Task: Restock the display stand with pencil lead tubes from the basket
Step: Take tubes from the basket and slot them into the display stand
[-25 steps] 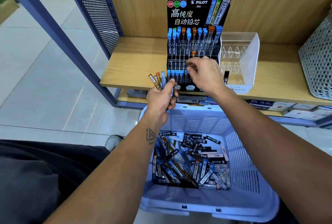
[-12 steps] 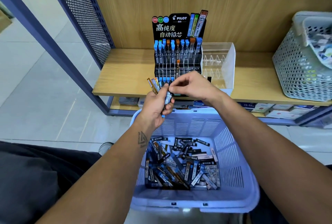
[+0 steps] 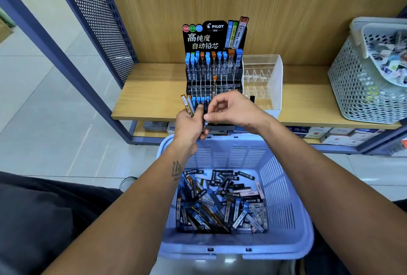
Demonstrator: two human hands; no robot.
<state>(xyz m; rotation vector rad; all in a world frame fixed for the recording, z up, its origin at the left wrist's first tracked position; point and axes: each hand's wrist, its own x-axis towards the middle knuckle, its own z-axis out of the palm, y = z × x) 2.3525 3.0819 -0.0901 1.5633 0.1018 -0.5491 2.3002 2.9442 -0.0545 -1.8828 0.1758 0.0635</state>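
A black tiered display stand stands on the wooden shelf, its top row full of blue- and orange-capped lead tubes, one orange tube in the middle row. My left hand grips a small bunch of lead tubes in front of the stand's lowest row. My right hand pinches one dark tube of that bunch between thumb and forefinger. Below my arms sits the lilac basket, its floor covered with several loose lead tubes.
A clear acrylic organiser stands right of the stand. A grey perforated basket with mixed items sits at the shelf's right end. Boxes lie on the lower shelf. A perforated blue side panel borders the left.
My right hand has drawn back from the stand's middle row to the bunch in my left hand and now pinches one tube there. The view has pulled back from the shelf.
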